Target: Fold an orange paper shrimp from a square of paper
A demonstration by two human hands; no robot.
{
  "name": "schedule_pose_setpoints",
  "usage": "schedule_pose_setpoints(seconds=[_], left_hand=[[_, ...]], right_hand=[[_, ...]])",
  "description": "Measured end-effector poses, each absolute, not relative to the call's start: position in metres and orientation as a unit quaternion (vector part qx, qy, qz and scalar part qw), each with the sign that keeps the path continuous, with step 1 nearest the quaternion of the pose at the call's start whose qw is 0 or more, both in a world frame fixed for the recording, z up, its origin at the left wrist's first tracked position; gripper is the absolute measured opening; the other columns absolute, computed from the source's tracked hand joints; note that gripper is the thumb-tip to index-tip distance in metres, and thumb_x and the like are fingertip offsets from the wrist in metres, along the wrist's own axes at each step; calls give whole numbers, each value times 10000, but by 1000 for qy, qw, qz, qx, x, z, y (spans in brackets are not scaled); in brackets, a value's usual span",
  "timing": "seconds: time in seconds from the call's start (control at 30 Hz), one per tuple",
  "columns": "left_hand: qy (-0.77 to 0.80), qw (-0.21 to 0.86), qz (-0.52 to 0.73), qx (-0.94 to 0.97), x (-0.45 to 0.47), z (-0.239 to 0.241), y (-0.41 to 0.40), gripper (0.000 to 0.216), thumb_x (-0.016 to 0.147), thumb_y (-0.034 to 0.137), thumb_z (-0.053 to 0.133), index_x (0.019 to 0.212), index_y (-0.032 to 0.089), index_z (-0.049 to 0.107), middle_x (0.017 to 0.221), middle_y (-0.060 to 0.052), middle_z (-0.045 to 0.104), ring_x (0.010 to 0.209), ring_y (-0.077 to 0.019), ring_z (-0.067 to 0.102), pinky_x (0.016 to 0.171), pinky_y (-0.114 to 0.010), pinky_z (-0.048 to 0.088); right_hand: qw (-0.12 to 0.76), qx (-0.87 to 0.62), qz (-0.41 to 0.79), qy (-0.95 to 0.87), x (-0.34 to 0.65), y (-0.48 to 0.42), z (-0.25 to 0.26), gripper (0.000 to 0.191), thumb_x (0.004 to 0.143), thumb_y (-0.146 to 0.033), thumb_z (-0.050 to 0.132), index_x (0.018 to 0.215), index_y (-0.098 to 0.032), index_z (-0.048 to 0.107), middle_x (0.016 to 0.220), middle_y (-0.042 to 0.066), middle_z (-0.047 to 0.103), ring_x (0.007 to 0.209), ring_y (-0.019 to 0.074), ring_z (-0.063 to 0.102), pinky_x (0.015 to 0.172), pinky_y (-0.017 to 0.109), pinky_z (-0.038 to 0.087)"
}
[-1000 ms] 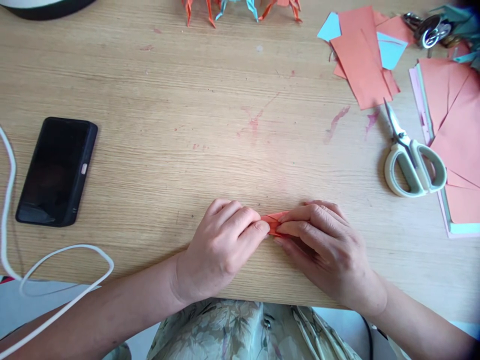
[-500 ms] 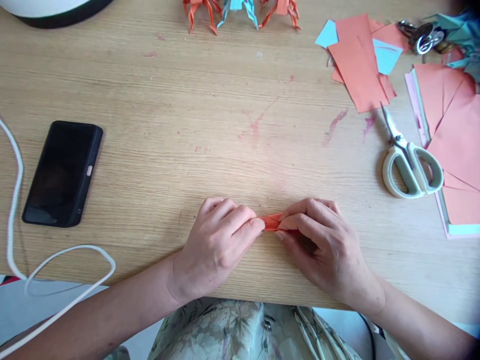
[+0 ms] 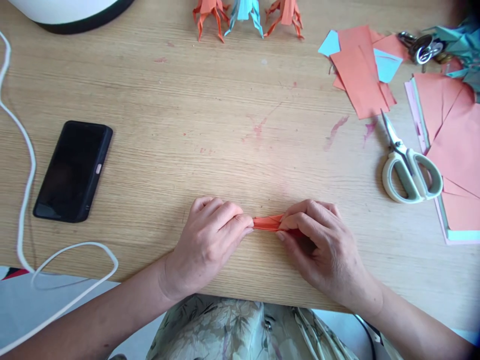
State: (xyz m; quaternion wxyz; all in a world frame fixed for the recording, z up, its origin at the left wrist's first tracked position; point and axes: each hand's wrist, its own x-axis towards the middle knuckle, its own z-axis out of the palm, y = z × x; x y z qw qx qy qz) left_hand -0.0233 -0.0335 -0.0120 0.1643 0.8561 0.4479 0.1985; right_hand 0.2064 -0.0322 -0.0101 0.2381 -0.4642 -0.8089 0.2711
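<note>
right now your left hand (image 3: 210,240) and right hand (image 3: 322,245) each pinch an end of the folded orange paper strip (image 3: 267,223), pressed flat on the desk (image 3: 225,125) near its front edge, probably to sharpen a crease; scissors (image 3: 408,167) lie toward the right edge.

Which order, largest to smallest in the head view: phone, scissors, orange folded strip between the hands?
1. phone, largest in area.
2. scissors, about as long, but slimmer.
3. orange folded strip, smallest, though partly covered.
</note>
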Motion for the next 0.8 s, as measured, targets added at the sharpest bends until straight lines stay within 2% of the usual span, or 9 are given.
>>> schedule_pose_setpoints(seconds=[0.17, 0.43, 0.8], left_hand=[[442, 167, 195, 860, -25, -13, -33, 183, 1036, 217, 516, 914, 169, 643, 831, -9, 629, 790, -157, 564, 815, -343, 381], [432, 162, 188, 867, -30, -16, -33, 189, 1049, 184, 476, 918, 155, 608, 837, -8, 607, 788, -148, 567, 821, -330, 407], [439, 174, 183, 863, -30, -14, -36, 149, 1032, 119, 478, 938, 152, 589, 851, -10, 612, 791, -157, 570, 805, -332, 413]], right_hand=[[235, -469, 271, -807, 205, -33, -10, 83, 964, -191, 595, 884, -196, 618, 882, 25, 645, 797, 166, 597, 792, 378, 383], [217, -480, 275, -804, 203, -34, -9, 139, 924, -122, 574, 803, -189, 560, 862, 20, 598, 789, 162, 566, 793, 391, 374], [203, -490, 265, -805, 200, -34, -8, 133, 956, -143, 548, 840, -195, 508, 804, 8, 535, 742, 159, 508, 771, 382, 369]])
